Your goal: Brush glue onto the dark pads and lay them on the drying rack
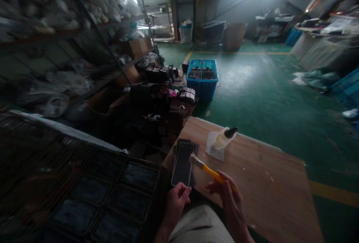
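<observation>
My right hand point(228, 194) is closed around the yellow handle of a paintbrush point(210, 172). The brush's pale bristles hover at or touch the right edge of a stack of dark, flat pieces point(182, 164) with rounded corners and light edges; I cannot tell which. At the near end of that stack is my left hand point(178, 197), its thumb and fingers pinched together. Whether they grip the top piece is hidden. Beyond the brush, a cream plastic bottle point(220, 140) with a black pointed cap leans on a white sheet point(211, 151).
The stack and bottle are on a wooden table point(260, 175). To the left, a rack point(123, 190) carries several dark rectangular pieces. A blue crate point(202, 85) with dark items stands on the green floor, beside piled goods point(159, 74) and shelves point(53, 35).
</observation>
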Action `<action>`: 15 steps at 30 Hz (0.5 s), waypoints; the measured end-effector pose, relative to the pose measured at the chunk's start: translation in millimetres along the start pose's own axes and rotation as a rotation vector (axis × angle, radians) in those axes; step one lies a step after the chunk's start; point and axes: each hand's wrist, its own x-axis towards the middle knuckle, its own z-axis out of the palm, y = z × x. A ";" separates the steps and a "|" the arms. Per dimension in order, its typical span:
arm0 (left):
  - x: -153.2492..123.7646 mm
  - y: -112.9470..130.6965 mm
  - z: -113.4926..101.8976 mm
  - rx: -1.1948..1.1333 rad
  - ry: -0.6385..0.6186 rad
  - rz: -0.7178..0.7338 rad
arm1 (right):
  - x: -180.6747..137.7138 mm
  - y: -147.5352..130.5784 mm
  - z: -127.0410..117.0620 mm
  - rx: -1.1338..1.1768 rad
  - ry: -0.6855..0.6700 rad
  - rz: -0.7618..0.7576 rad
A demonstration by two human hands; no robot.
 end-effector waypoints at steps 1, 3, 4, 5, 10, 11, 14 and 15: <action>-4.8 14.3 -2.2 0.005 0.009 0.042 | -0.6 -7.1 2.8 0.142 0.027 0.101; -13.4 40.5 -8.7 -0.007 0.034 0.120 | -0.9 -17.1 5.7 0.383 0.058 0.269; -17.5 51.9 -12.5 -0.022 0.054 0.152 | -1.0 -19.9 5.9 0.481 0.068 0.337; -21.5 62.1 -16.3 -0.041 0.076 0.177 | -1.4 -21.5 5.6 0.567 0.078 0.394; -44.6 102.7 -30.1 -0.078 0.170 0.282 | -9.2 -20.3 6.6 0.933 0.010 0.633; -49.6 109.3 -31.5 -0.057 0.182 0.317 | -11.6 -20.0 8.4 0.991 -0.018 0.669; -62.7 125.3 -34.2 0.071 0.209 0.465 | -19.1 -20.5 15.9 1.101 -0.073 0.734; -66.1 129.2 -34.9 0.122 0.218 0.518 | -21.4 -21.2 18.5 1.127 -0.083 0.742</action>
